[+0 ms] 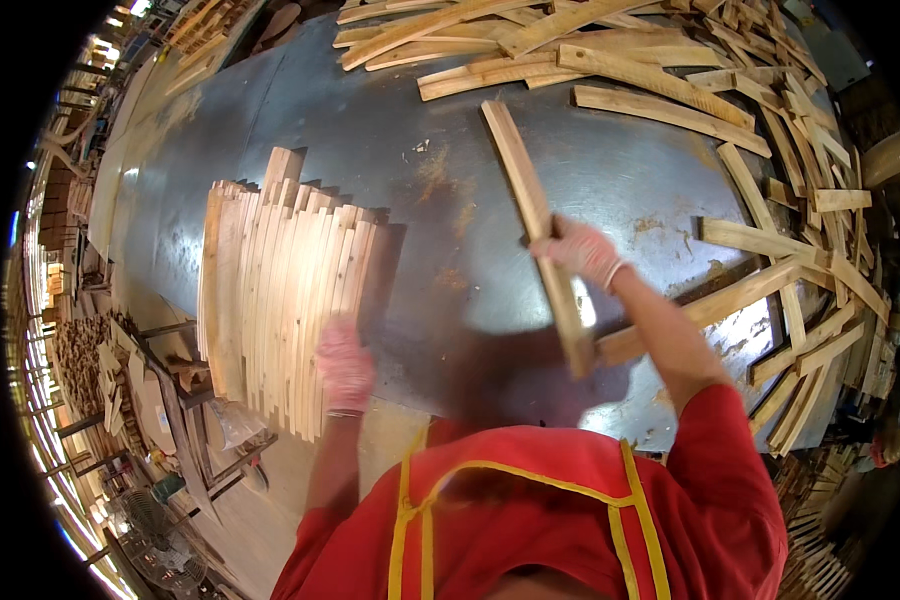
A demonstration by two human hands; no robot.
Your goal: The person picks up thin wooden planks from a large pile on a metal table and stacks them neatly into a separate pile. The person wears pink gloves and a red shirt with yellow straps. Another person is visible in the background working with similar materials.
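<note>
My right hand [582, 250], in a pale reddish glove, is closed round the middle of a long wooden strip [513, 165]. The strip slants across the metal tabletop [440, 235], its near end blurred by motion. On the left, my gloved left hand [345, 365] rests at the near right edge of a row of wooden strips [285, 290] standing packed side by side. Its fingers are smeared, so whether they grip a strip is unclear. One strip in the row [283, 170] sticks out beyond the others at the far end.
Loose wooden strips [660, 85] lie heaped along the far edge and down the right side [810, 240] of the table. One long strip [715, 305] reaches in from the right, close to my right forearm. Beyond the table's left edge are a metal frame [175, 400] and a fan [155, 545].
</note>
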